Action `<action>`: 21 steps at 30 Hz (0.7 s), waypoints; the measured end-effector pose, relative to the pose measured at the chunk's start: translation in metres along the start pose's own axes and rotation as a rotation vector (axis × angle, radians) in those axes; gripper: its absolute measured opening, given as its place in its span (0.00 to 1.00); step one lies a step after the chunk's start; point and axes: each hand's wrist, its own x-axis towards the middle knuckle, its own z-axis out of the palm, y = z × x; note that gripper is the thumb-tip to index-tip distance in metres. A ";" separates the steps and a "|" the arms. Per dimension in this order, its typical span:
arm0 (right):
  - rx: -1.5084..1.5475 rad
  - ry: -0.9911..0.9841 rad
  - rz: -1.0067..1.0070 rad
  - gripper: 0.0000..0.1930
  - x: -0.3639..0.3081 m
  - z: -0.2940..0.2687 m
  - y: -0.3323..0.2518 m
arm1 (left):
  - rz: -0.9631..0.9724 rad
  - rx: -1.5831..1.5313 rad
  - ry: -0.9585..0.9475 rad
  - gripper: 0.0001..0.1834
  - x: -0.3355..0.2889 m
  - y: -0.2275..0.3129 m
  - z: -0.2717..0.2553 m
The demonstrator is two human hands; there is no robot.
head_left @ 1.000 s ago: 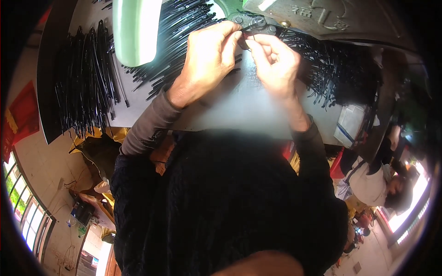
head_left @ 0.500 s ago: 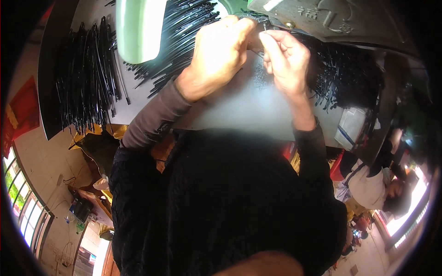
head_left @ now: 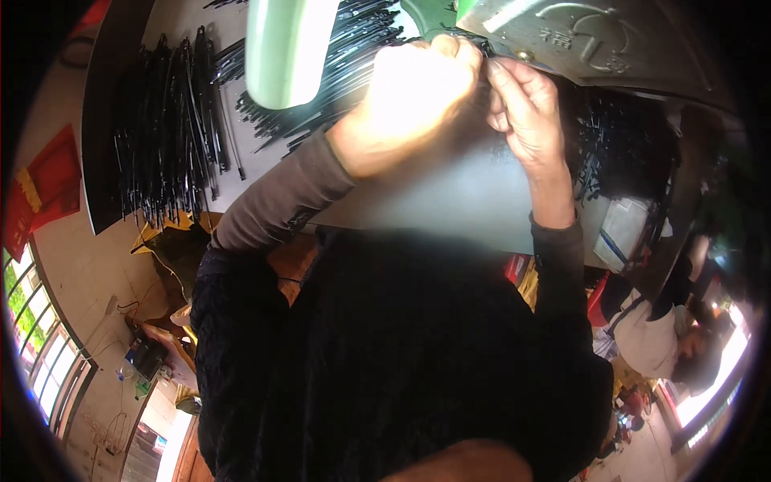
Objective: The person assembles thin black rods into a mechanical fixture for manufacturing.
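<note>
My left hand (head_left: 418, 100), washed out by bright light, is closed in a fist at the far side of the table. Close beside it my right hand (head_left: 526, 104) is pinched, thumb against forefinger. What the fingers hold is too small and too hidden to make out. Both hands are just in front of a grey-green metal machine (head_left: 594, 40) with raised markings. Thin black rods (head_left: 353, 52) lie in a pile to the left of my left hand. Many small black parts (head_left: 622, 145) are heaped to the right of my right hand.
A second bundle of black rods (head_left: 173, 132) lies at the table's left edge. A pale green rounded cover (head_left: 289, 56) overhangs the rods. A whitish box (head_left: 622, 229) rests on the grey table (head_left: 401, 197) at right. Another person (head_left: 654, 337) is beyond it.
The whole view has shifted, so the table and machine appear farther right. My hands stay close together at the machine; the small pale tip seen at my right fingertips no longer shows.
</note>
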 end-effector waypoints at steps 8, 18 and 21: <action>0.011 0.019 -0.158 0.12 0.003 0.020 0.016 | -0.029 -0.544 -0.002 0.12 -0.007 -0.017 -0.008; -0.093 -0.225 -0.090 0.04 -0.031 -0.004 0.025 | -0.355 -0.193 0.209 0.11 -0.051 -0.093 0.001; -0.189 -0.009 -0.280 0.07 -0.055 -0.012 0.028 | -0.235 -0.245 0.324 0.08 -0.043 -0.091 0.000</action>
